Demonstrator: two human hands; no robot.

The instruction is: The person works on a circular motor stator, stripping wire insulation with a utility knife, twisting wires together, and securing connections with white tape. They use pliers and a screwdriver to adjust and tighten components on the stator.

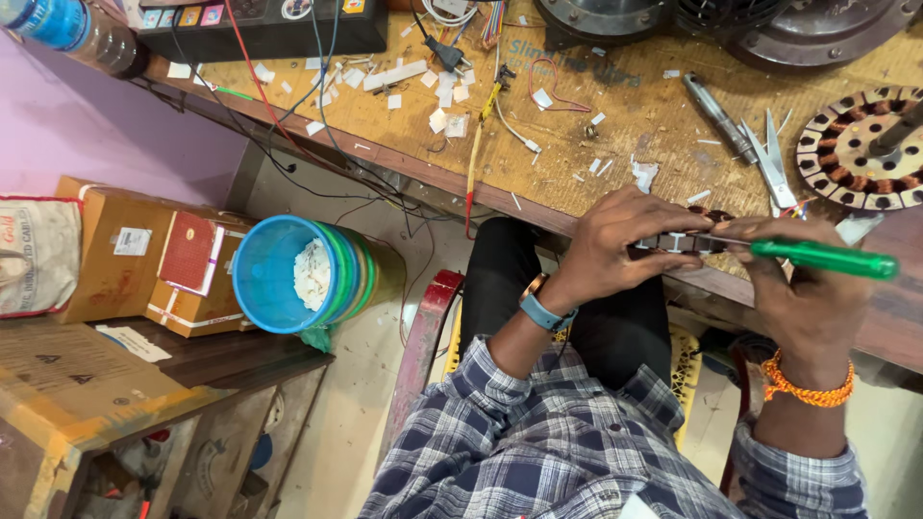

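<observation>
My left hand (615,248) grips a small round stator core (685,240) with copper windings, held at the near edge of the wooden bench (625,135). In my right hand (798,288) is a screwdriver with a green handle (825,258); its metal tip lies against the top of the core. Both hands are close together, just in front of the bench edge. A blue watch sits on my left wrist and an orange thread band on my right wrist.
A larger wound stator (860,144) lies at the right of the bench, with scissors (772,159) and a metal tool (716,113) beside it. Paper scraps and wires litter the bench. Stacked blue and green tubs (298,274) and cardboard boxes (144,259) stand at my left.
</observation>
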